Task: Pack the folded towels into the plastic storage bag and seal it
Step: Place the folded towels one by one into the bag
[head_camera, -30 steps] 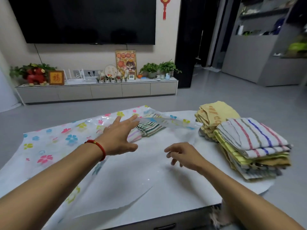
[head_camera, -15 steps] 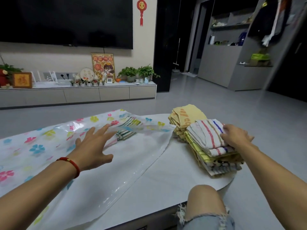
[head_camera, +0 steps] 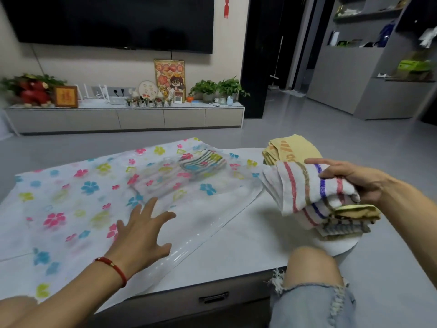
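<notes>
White tabletop [head_camera: 248, 252] is carrying the work; a drawer handle [head_camera: 213, 297] is showing on its front edge. Wall-mounted TV [head_camera: 113, 20] is hanging dark above a low media console [head_camera: 123, 118]. Framed cartoon picture [head_camera: 169, 78], potted plants [head_camera: 218, 88] and red plush toy [head_camera: 34, 91] are sitting on the console. Grey shelving unit [head_camera: 369, 67] is standing at right.

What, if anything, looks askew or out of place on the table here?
Nothing is spilled or damaged. The near towel stack sits at the table's right edge, with its lower layers skewed, while the right hand grips the top striped towel. The left hand rests spread on the flowered storage bag.
</notes>
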### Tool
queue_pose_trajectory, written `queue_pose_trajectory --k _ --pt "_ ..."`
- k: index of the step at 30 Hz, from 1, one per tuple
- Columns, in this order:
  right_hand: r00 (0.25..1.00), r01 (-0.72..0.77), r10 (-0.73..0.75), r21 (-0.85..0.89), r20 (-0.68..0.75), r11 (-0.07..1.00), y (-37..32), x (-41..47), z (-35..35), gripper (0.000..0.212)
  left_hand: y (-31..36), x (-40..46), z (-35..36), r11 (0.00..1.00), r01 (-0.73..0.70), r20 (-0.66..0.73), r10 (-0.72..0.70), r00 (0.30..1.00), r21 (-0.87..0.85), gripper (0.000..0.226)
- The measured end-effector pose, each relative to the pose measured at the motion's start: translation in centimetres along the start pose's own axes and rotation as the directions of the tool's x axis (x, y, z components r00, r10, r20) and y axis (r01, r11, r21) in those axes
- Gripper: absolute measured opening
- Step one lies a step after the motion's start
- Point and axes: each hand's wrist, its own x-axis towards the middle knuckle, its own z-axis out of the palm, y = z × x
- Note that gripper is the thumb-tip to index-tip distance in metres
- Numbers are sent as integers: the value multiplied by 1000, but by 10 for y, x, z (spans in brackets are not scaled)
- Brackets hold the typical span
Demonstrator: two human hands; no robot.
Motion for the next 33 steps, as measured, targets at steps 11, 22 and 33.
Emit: queue_pose_trajectory --k 11,22,33 --pt "941 -124 27 267 337 956 91 16 176 51 -31 -27 19 992 74 93 -84 992 99 102" --pt "932 -54 -171 586 320 808 97 64 304 40 -59 -25 -45 993 -117 -14 117 993 -15 143" --pt "942 54 -315 875 115 481 73 144 481 36 -89 5 -104 968 -114 -154 80 985 -223 140"
